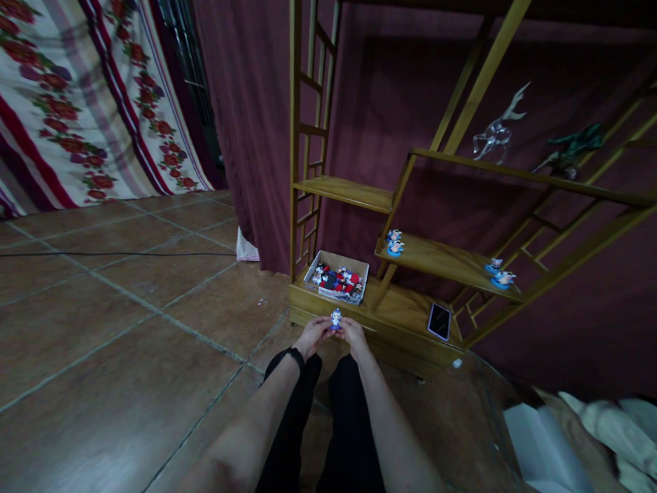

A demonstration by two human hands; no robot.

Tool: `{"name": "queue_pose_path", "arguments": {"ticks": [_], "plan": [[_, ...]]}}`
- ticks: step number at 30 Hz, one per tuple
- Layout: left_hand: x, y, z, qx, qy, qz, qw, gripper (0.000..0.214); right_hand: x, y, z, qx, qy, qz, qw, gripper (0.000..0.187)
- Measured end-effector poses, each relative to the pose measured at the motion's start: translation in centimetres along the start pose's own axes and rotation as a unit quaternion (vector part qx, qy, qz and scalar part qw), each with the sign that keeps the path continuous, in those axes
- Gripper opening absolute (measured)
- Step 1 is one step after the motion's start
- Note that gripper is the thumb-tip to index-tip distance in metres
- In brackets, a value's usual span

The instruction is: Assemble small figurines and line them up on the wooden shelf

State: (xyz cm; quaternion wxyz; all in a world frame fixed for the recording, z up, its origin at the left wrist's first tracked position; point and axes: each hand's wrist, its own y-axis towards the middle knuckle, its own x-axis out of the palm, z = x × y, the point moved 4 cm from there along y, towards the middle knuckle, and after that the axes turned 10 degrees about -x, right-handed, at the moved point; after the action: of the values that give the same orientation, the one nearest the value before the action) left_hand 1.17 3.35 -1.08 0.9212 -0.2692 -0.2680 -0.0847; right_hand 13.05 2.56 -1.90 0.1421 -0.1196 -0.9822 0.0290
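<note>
Between my two hands, in front of the low shelf, is a small white and purple figurine (335,318), held upright. My left hand (314,334) has its fingers closed on the figurine's left side. From the other side, my right hand (353,333) grips it too. Just beyond my hands, an open cardboard box (343,263) full of red, black and white figurines stands on the bottom shelf. Two blue-based figurines (395,246) sit at the left end of the middle shelf, and two more figurines (501,276) at its right end.
A wooden display shelf (349,192) stands ahead against a maroon curtain. On it are a tablet-like device (439,322), a clear glass deer (495,137) and a dark green ornament (572,150). A cable (128,254) crosses the tiled floor at left. A white box-like object (544,445) lies lower right.
</note>
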Motion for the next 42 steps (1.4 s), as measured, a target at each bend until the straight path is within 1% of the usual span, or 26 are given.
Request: {"name": "queue_pose_path", "arguments": {"ticks": [4,9,15,22,28,32,37,42], "plan": [[0.1,0.2,0.0,-0.007,-0.004,-0.001,1.000,0.003,0.0,0.2,0.1,0.005,0.021,-0.015,1.000,0.021],[0.0,0.4,-0.1,-0.014,-0.007,0.005,1.000,0.005,-0.2,0.3,0.3,0.001,0.037,-0.013,0.999,0.023],[0.1,0.4,-0.2,-0.018,0.009,-0.019,1.000,0.019,-0.2,0.2,0.0,-0.009,0.051,-0.004,0.999,0.022],[0.2,0.2,-0.2,-0.025,0.004,-0.032,0.999,0.028,-0.2,-0.4,-0.8,0.006,0.057,0.006,0.998,0.021],[0.2,-0.1,-0.1,0.000,0.000,-0.013,1.000,0.024,0.0,-0.9,-1.6,-0.006,0.051,0.001,0.999,0.025],[0.0,0.0,-0.1,0.024,-0.001,-0.002,1.000,0.023,0.0,-0.8,-1.3,-0.002,0.044,-0.005,0.999,0.023],[-0.2,0.3,-0.1,0.033,0.011,-0.007,0.999,0.027,-0.2,-0.5,-1.0,-0.007,0.055,-0.003,0.998,0.021],[-0.3,0.5,0.0,0.044,0.028,-0.001,0.999,0.029,-0.1,-0.5,-1.0,-0.008,0.044,-0.005,0.999,0.021]]}}
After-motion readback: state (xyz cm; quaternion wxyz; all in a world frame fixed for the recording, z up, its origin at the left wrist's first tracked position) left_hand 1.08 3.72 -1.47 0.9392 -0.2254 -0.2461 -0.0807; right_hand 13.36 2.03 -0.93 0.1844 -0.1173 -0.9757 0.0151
